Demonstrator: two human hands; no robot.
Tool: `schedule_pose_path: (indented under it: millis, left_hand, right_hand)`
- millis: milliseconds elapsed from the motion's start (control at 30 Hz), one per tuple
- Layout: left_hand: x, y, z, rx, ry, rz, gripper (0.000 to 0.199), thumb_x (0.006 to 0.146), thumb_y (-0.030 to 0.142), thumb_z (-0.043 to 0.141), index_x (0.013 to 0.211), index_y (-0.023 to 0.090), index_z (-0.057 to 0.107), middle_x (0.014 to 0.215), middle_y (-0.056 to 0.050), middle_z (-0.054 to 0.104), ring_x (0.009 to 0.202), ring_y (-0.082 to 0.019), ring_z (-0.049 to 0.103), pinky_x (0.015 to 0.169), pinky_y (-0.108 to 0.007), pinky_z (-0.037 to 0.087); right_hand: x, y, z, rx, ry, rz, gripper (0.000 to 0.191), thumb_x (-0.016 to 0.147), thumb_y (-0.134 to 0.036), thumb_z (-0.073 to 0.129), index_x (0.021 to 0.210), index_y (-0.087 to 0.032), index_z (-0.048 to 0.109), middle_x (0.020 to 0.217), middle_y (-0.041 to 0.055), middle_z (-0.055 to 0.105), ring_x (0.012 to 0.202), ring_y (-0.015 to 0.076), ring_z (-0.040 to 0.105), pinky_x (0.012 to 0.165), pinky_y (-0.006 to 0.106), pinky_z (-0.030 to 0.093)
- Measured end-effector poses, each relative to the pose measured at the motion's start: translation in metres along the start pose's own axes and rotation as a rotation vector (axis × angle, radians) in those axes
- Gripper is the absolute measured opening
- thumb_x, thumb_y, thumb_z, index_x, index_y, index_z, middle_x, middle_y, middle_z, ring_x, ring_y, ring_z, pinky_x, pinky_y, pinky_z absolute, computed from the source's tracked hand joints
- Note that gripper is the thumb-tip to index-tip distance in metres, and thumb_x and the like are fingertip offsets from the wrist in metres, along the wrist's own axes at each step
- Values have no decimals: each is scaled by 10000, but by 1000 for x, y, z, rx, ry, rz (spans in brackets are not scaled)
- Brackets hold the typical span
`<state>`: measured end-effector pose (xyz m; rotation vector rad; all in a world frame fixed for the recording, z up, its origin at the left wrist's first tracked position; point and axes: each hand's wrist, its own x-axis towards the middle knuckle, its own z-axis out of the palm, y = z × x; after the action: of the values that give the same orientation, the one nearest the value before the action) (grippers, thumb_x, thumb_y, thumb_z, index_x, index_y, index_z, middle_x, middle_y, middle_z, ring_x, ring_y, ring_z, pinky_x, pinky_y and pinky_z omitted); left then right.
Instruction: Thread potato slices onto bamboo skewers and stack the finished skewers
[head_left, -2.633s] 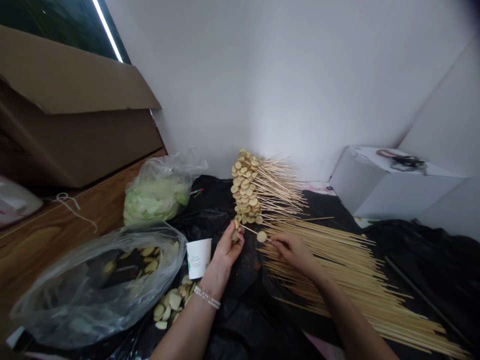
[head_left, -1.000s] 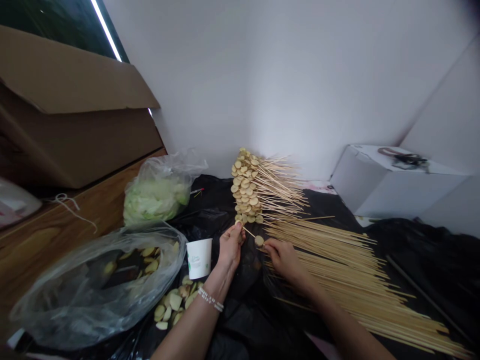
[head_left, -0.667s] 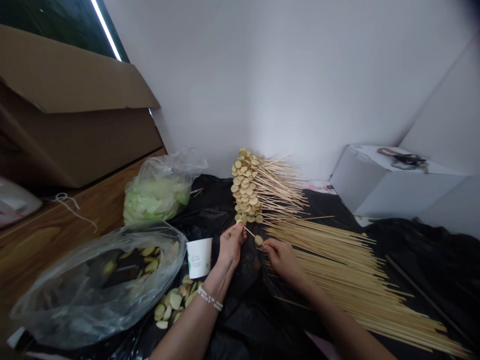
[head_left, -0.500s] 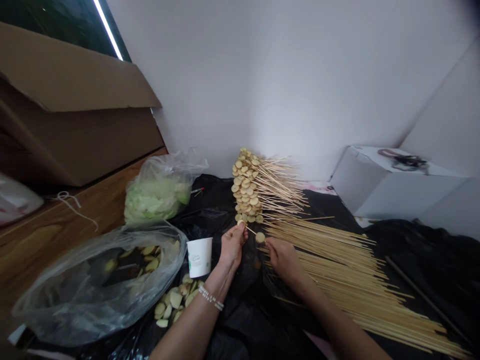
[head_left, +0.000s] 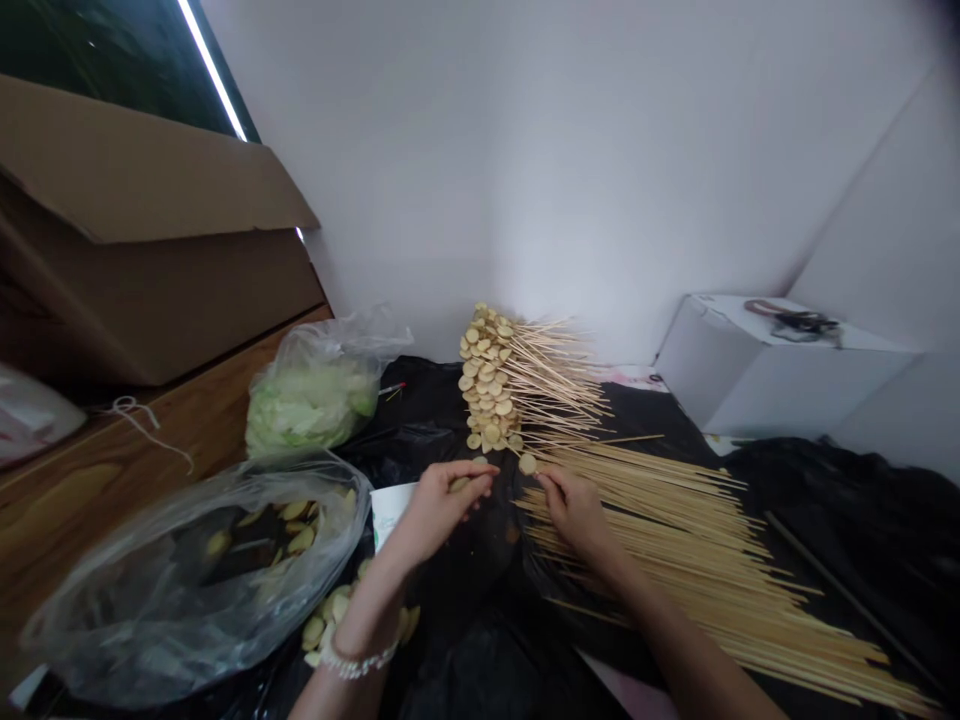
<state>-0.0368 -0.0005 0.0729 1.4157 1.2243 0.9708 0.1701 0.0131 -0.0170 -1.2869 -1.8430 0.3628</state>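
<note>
My right hand [head_left: 576, 508] pinches a thin wooden skewer near a round, pale potato slice [head_left: 528, 464] threaded on it. The skewer's tip points up and left. Just left of it, my left hand [head_left: 441, 503] is closed, its fingers pressed together around a potato slice [head_left: 458, 484]; how many it holds is hidden. Beyond both hands, a stack of skewered potato slices [head_left: 489, 385] lies with its sticks pointing right. Bare bamboo skewers [head_left: 675, 520] are spread under and beside my right forearm. Loose slices [head_left: 337, 605] lie by my left wrist.
A white paper cup [head_left: 390, 508] stands partly behind my left hand. At left are an open plastic bag [head_left: 135, 590] with slices and a bag of pale green vegetable pieces [head_left: 315, 395]. A cardboard box [head_left: 172, 290] and a white box [head_left: 750, 370] flank the black plastic sheet [head_left: 480, 620].
My left hand has drawn left and turned, coming off the skewer's tip and now covering part of the cup. My right hand still holds the skewer, with little movement.
</note>
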Motion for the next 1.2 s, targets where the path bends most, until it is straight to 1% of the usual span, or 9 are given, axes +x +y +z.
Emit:
schedule_pose_path:
  millis: [67,133,233,333,500,733,900,1033,1200]
  left_hand:
    - [-9,15,-24,265,35,60,290,718,344,660,942,188,757,753,-63,722,573,-157,592,498,-228,422]
    - [-17,20,-46,521,133,125,276,736,331,625,952,217,753,909,-69,742,784,-220,661,670,-274,480]
    - [-27,10,-71,888,244,55,319,784,304,533,1003,192,736,1022,-113,724,924,-279,663,817,-352,463]
    - [-40,-4,-86,1053,225,-11,356,809,293,480,1038,169,722,1025,-135,719,935,-290,662,822,-361,458]
    - [-68,-3,-97,1030,143,7,326,806,357,513,1003,224,737,963,-87,735,876,-259,668,750,-310,464]
    - [-82,9,-90,871,23,55,252,794,326,545,918,272,758,915,-40,739,809,-212,669,709,-246,453]
    - [-80,7,-89,890,26,37,246,763,290,563,912,263,758,913,-52,738,812,-222,661,717,-262,452]
    - [-76,2,-87,932,0,119,216,781,263,541,780,254,758,819,-51,726,736,-197,647,686,-259,441]
    - [-77,-10,-80,927,115,231,221,813,284,541,803,234,756,783,-64,710,711,-187,637,677,-252,441]
  right_hand:
    - [-1,-2,1,-16,-26,-24,288,936,-252,390,894,-189,668,865,63,702,785,170,626,726,251,437]
    - [-3,-4,2,-30,-44,-42,289,940,-250,384,901,-189,664,882,70,701,808,175,626,747,258,440]
    - [-4,-4,3,-43,-53,-49,288,941,-253,387,899,-191,666,885,70,702,806,177,629,751,264,441]
    - [-4,-5,3,-43,-61,-47,283,937,-248,393,896,-194,668,875,66,704,792,176,630,745,267,442]
    - [-4,-6,3,-38,-71,-49,286,938,-249,385,910,-190,663,869,61,703,800,174,627,758,267,440]
    - [-5,-5,5,-31,-65,-53,288,936,-258,388,915,-191,668,875,64,702,800,176,627,753,271,443]
    - [-4,-5,4,-49,-68,-44,291,933,-259,392,911,-192,674,853,57,707,770,174,629,715,268,439]
    - [-4,-6,4,-38,-61,-45,282,931,-253,398,909,-191,672,864,59,707,792,177,631,730,269,439]
    - [-4,-7,3,-29,-55,-53,268,929,-246,407,913,-189,668,863,59,706,786,179,633,722,267,434]
